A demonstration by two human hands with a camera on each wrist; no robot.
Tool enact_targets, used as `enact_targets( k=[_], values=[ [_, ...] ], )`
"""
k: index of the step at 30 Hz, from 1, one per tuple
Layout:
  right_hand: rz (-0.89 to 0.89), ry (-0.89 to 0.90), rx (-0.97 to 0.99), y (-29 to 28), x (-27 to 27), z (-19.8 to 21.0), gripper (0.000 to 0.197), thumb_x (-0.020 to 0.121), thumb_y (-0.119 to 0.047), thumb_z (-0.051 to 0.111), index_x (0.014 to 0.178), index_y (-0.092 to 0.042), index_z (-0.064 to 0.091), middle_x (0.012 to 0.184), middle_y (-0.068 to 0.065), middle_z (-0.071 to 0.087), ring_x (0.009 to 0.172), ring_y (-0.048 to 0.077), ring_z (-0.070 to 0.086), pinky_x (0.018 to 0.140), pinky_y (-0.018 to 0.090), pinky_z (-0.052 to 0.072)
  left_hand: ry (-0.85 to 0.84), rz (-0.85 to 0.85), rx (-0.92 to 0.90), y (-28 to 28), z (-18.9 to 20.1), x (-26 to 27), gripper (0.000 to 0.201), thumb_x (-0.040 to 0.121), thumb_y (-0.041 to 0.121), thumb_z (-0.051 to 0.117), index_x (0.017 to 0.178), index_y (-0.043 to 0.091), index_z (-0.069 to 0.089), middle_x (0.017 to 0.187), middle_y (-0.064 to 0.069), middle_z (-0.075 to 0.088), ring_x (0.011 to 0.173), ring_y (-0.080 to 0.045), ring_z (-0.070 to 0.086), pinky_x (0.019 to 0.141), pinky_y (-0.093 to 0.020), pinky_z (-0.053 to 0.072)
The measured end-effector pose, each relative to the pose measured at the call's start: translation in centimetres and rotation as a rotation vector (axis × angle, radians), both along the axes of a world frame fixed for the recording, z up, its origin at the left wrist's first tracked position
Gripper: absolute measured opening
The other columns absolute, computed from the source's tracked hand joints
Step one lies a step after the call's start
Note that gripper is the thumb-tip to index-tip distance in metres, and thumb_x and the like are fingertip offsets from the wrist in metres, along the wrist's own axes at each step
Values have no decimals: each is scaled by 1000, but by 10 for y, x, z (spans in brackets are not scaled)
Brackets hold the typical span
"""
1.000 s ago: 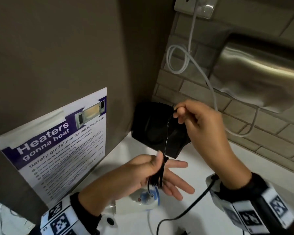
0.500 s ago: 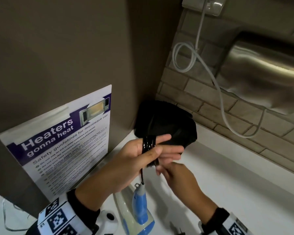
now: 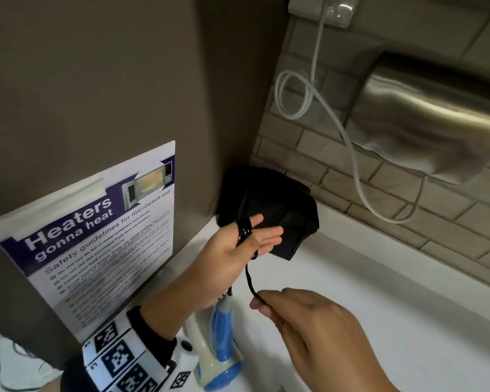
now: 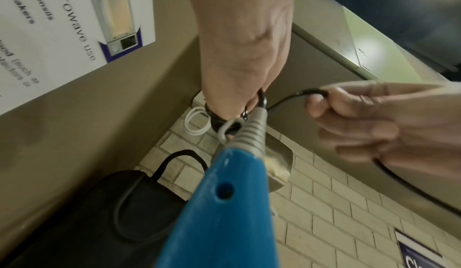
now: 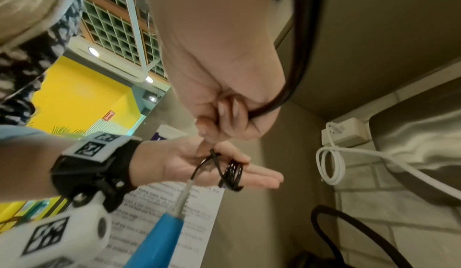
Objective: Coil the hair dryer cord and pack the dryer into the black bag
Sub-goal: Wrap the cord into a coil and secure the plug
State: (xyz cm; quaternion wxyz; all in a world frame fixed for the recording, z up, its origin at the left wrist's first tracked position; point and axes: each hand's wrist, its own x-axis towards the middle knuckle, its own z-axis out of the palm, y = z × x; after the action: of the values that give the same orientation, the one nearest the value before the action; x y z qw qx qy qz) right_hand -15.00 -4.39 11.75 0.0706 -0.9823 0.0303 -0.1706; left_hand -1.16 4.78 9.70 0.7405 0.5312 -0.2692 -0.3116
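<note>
Several turns of the black cord [image 3: 244, 232] are wound round my left thumb. My left hand [image 3: 266, 232] is held above the counter, in front of the black bag [image 3: 277, 210], with its fingers straight. From the coil the cord [image 4: 286, 99] drops to my right hand [image 3: 262, 302], which pinches it between thumb and fingers lower right. The rest of the cord [image 5: 297, 59] trails back along my right wrist. The cream and blue hair dryer [image 3: 219, 352] is below my left wrist, its blue handle [image 4: 219, 203] pointing up at the coil [image 5: 233, 173].
The bag stands in the corner where a grey panel with a microwave poster [image 3: 96, 236] meets the brick wall [image 3: 337, 165]. A steel hand dryer [image 3: 436, 123] and a white cable [image 3: 354, 165] from a socket [image 3: 323, 9] hang on the wall. The white counter [image 3: 393, 292] runs to the right.
My right hand dropped from up by the bag, passed under the left hand, and now holds the cord lower and nearer me. My left thumb has lifted off the fingers.
</note>
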Motion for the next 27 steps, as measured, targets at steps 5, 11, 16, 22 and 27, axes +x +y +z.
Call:
enact_targets(
  k=[5, 11, 16, 22, 27],
  values=[
    [29, -78, 51, -11, 12, 29, 15, 87, -39, 45, 86, -39, 61, 75, -19, 65, 65, 4, 59, 47, 10, 36, -152, -88, 210, 7, 4, -4, 37, 101, 21, 39, 136, 12, 48, 117, -3, 70, 107, -5, 63, 87, -5, 44],
    [10, -157, 172, -31, 35, 34, 13, 86, -30, 44, 84, -33, 57, 74, -15, 61, 66, 7, 59, 53, 32, 49, -58, -259, 166, 21, 22, -13, 61, 97, 39, 17, 104, 2, 65, 74, -1, 75, 68, -3, 68, 61, -5, 44],
    [-13, -160, 171, -44, 52, 24, 13, 90, -22, 59, 81, -31, 60, 72, -15, 58, 65, 3, 53, 52, 15, 36, -31, -358, 149, 24, 19, -11, 62, 94, 45, 22, 125, 3, 54, 90, -15, 73, 81, -14, 67, 77, -17, 48],
    [21, -193, 319, -50, 66, 16, 18, 91, -23, 59, 76, -33, 58, 66, -19, 55, 66, 3, 55, 53, 20, 41, -46, -458, 123, 28, 19, -10, 40, 99, 28, 36, 118, 4, 61, 78, -3, 74, 77, -16, 66, 72, -20, 48],
    [37, -197, 437, -49, 72, 8, 24, 90, -21, 60, 70, -35, 57, 63, -22, 57, 68, -2, 57, 56, 10, 37, -137, -421, 213, 23, 20, -12, 30, 101, 19, 40, 109, 10, 67, 70, 0, 73, 70, -12, 66, 68, -20, 48]
  ],
)
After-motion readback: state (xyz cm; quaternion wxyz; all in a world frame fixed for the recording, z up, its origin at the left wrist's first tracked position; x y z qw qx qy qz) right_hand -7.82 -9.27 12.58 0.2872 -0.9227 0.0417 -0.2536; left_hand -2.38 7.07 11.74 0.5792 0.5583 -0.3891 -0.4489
